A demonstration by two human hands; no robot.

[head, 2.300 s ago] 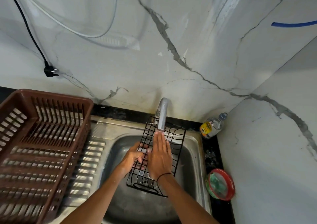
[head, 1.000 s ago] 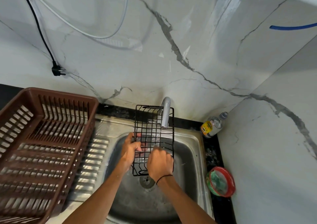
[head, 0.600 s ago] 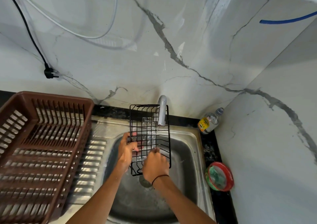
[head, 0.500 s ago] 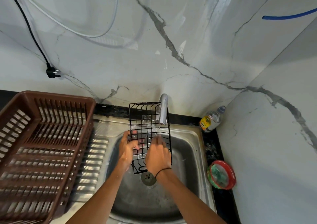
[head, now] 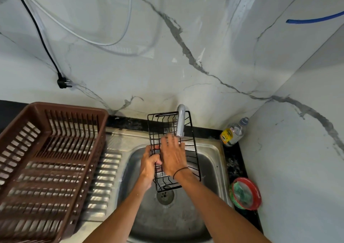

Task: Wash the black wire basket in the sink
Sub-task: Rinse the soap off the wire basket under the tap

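Observation:
The black wire basket (head: 191, 149) is held upright over the steel sink (head: 214, 160), its top end around the grey tap (head: 181, 120). My left hand (head: 149, 165) grips the basket's left edge. My right hand (head: 174, 155) lies flat against the wire grid inside it, fingers spread and pointing up toward the tap spout. The lower end of the basket hangs just above the drain (head: 165, 196).
A brown plastic dish rack (head: 46, 159) stands on the ribbed drainboard to the left. At the right of the sink are a small bottle (head: 233, 132) and a red-rimmed dish with a green scrubber (head: 245, 193). A black plug (head: 63, 82) dangles on the marble wall.
The basket was turned from lying tilted to standing upright under the tap. My right hand has slid up the grid with its fingers now spread flat.

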